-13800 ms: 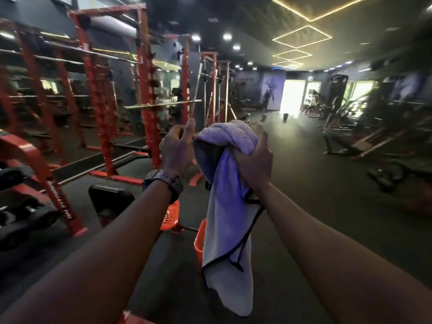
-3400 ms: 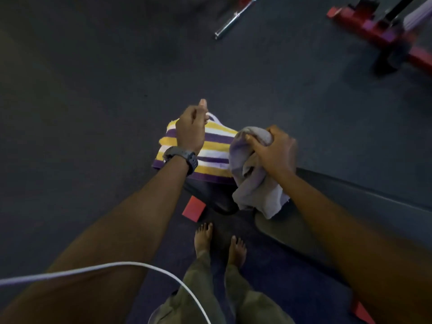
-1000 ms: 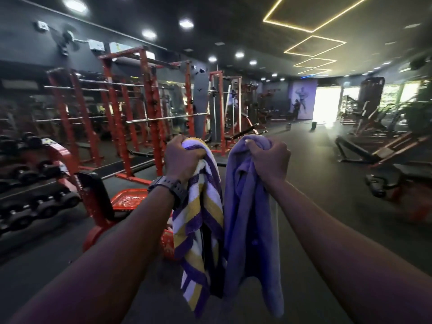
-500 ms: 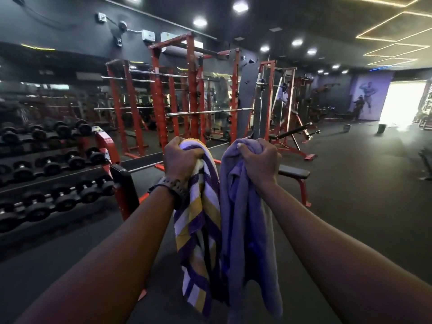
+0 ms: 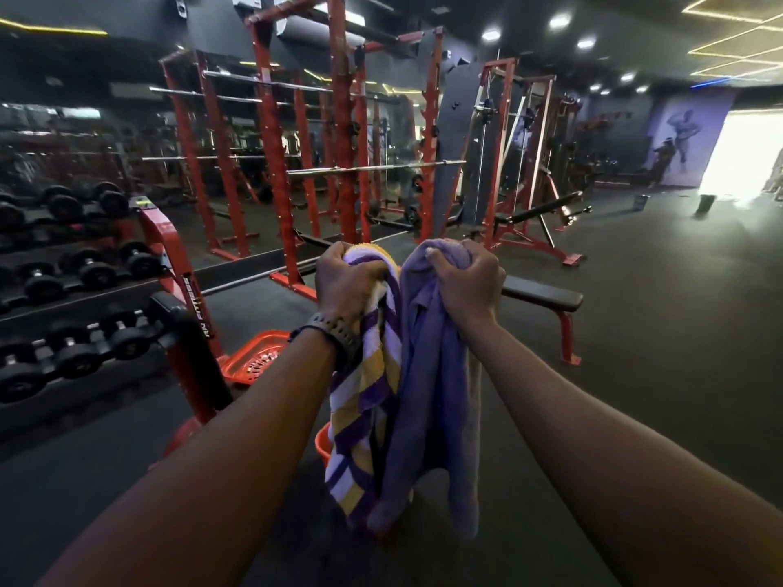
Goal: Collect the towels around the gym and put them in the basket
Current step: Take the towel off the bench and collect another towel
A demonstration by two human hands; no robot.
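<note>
My left hand (image 5: 345, 281) is clenched on the top of a striped purple, yellow and white towel (image 5: 364, 421) that hangs down in front of me. Beside it my right hand (image 5: 468, 281) grips a plain lavender towel (image 5: 428, 417), also hanging. The two towels touch along their length. An orange basket (image 5: 323, 444) stands on the floor below them; only a bit of its rim shows at the striped towel's left edge. A second orange perforated piece (image 5: 256, 358) lies on the floor behind my left forearm.
A dumbbell rack (image 5: 80, 273) with a red frame runs along the left. Red squat racks (image 5: 343, 163) with barbells stand ahead. A flat black bench on red legs (image 5: 546, 298) is just beyond my right hand. Dark rubber floor (image 5: 678, 311) stretches to the right.
My view has swung left and dipped a little, so the dumbbell rack and the orange basket show more. Both hands keep the same hold on their towels.
</note>
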